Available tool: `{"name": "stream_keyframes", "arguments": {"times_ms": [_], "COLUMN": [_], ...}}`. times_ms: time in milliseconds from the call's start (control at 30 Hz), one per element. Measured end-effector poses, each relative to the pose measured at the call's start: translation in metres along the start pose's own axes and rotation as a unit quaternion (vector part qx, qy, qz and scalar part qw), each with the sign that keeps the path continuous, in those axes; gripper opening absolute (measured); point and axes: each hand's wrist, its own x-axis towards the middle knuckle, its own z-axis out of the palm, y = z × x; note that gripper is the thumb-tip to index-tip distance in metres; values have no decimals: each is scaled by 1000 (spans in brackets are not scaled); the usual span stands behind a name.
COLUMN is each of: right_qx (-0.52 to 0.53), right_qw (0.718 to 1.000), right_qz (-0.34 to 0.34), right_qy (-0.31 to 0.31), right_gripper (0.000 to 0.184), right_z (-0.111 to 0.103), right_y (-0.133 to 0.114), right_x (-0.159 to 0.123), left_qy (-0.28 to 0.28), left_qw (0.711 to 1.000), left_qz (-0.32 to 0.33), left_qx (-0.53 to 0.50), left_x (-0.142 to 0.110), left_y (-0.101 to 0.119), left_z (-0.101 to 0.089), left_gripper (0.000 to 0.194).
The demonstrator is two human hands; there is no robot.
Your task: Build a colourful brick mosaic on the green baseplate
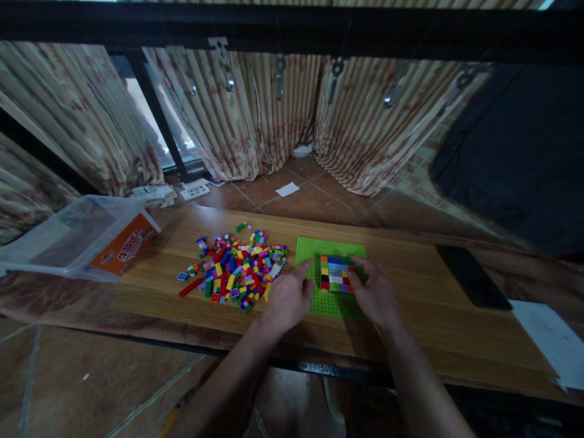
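Just right of centre frame, the brick block [336, 275] lies on the green board [333, 305], nearer our part-open right hand [378, 296], fingers at its edge; our left hand [288, 298] curls loosely, grip unclear.

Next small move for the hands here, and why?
I'd bring the left hand in to the near side of the multicoloured brick block, probably to steady it. The right hand's fingers are at the block's right edge, while the left fingertips stop short, with green baseplate showing between.
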Motion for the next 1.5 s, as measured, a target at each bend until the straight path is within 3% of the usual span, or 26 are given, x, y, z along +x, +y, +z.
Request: {"name": "stream_keyframes", "arguments": {"times_ms": [233, 433, 967, 1500], "right_qx": [41, 51, 75, 82], "right_qw": [997, 994, 992, 989], "right_qz": [22, 53, 64, 79], "right_qy": [-69, -76, -81, -93], "right_gripper": [48, 48, 50, 54], "right_z": [-9, -8, -4, 0], "right_y": [7, 2, 9, -5], "right_x": [-5, -4, 1, -2], "left_qy": [-67, -95, -90, -78], "left_qw": [993, 989, 991, 994], "left_qz": [90, 96, 85, 80], "left_qx": [37, 69, 56, 1], "left_x": [-9, -9, -8, -4], "left_y": [7, 10, 8, 8], "left_z": [13, 18, 20, 25], "left_gripper": [39, 41, 38, 34]}}
